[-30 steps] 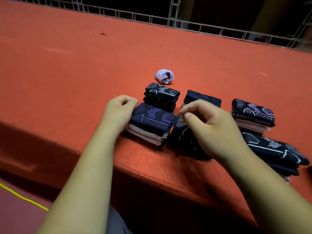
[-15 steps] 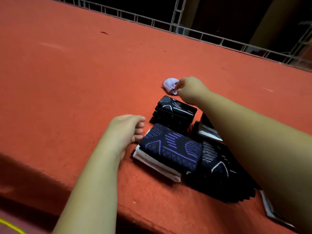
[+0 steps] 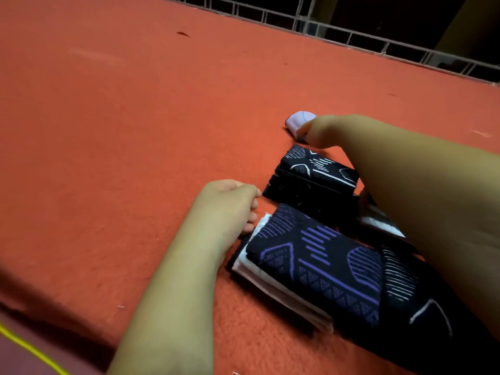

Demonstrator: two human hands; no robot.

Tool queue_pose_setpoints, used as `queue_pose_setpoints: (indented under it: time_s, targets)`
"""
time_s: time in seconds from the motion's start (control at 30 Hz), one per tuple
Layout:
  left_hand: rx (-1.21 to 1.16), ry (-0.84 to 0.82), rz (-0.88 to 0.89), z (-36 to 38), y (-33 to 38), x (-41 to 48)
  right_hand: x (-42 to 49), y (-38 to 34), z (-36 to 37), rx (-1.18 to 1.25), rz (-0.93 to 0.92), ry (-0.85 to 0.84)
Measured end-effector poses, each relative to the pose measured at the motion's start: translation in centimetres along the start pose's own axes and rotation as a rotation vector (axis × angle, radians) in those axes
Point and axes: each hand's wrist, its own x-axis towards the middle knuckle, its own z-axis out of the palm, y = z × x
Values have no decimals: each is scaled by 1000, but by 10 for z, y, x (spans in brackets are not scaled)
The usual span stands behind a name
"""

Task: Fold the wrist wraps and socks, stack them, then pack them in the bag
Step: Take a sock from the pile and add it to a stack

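- Thin yellow cord (image 3: 29, 350): lower left corner, off the table edge; not part of the job.
- Orange-red felt-covered table (image 3: 135, 131): bears every item listed; no bag is in view.
- Left hand (image 3: 227, 204): lies on the felt with fingers loosely curled and nothing in them; fingertips sit just beside the near stack's white corner, contact uncertain.
- Folded navy sock with purple line pattern, on white folded layers (image 3: 316, 269): near stack, square and flat, at the table's front.
- Folded black stack with white line pattern (image 3: 313, 171): directly behind the near stack, neat, several layers deep.
- Small pale lilac balled sock (image 3: 296, 121): alone on the felt beyond the black stack, rolled rather than folded.
- Right hand (image 3: 332, 133): reached across the stacks and meeting the lilac sock; its fingers are hidden behind the knuckles, so whether they grasp the sock cannot be told.
- Dark folded pile with white stripes (image 3: 400, 280): right of the near stack, partly under the right forearm.
- White metal rail (image 3: 351, 40): along the table's far edge.
- Step in hand, as judged: collecting the last loose sock; folding and stacking look largely done.
- Next move, as judged: a sure pinch on the soft ball, a lift clear of the black stack, then unrolling it for folding.
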Motion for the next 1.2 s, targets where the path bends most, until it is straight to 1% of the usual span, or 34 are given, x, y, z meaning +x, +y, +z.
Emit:
queue_pose_setpoints:
  time_s: [0.03, 0.07, 0.1, 0.17, 0.23, 0.27, 0.33, 0.43, 0.5, 0.6, 0.7, 0.77, 0.87, 0.9, 0.97, 1.07, 1.2]
  targets:
    - [6, 0, 1, 0, 0, 0, 13, 2, 2, -26, -26, 3]
    - [11, 0, 2, -1, 0, 0, 38, 12, 6, -5, -31, 9]
    - [14, 2, 1, -1, 0, 0, 43, 13, 4, 19, -25, -15]
    - [23, 1, 1, -1, 0, 0, 3, -3, -8, 66, 2, 14]
    - [32, -3, 12, 0, 2, -3, -17, -1, -12, 61, -12, 30]
    - [31, -3, 17, 0, 3, -6, -26, 5, -17, 67, -41, 60]
    - [2, 7, 27, 0, 5, -11, -38, 11, -23, 188, -61, 172]
    - [-63, 81, 68, -4, 12, -18, -71, 13, -35, 306, -104, 285]
    - [-72, 163, 153, -5, 17, -25, -107, 14, -42, 365, -148, 364]
    - [-90, 263, 328, -6, 29, -45, -173, 20, -41, 440, -241, 501]
    - [-60, 285, 532, -2, 38, -78, -245, 32, -28, 612, -303, 560]
    - [-20, 226, 649, 7, 44, -106, -292, 39, -13, 730, -343, 588]
    - [84, 58, 800, 28, 50, -155, -360, 49, 17, 937, -322, 602]
    - [75, -12, 811, 36, 51, -172, -381, 52, 27, 984, -309, 619]
    - [31, -180, 767, 50, 51, -203, -417, 62, 49, 1064, -241, 647]
    - [76, -384, 711, 69, 40, -240, -464, 76, 81, 1189, -111, 669]
    - [203, -458, 710, 102, 24, -279, -505, 91, 122, 1315, -11, 771]
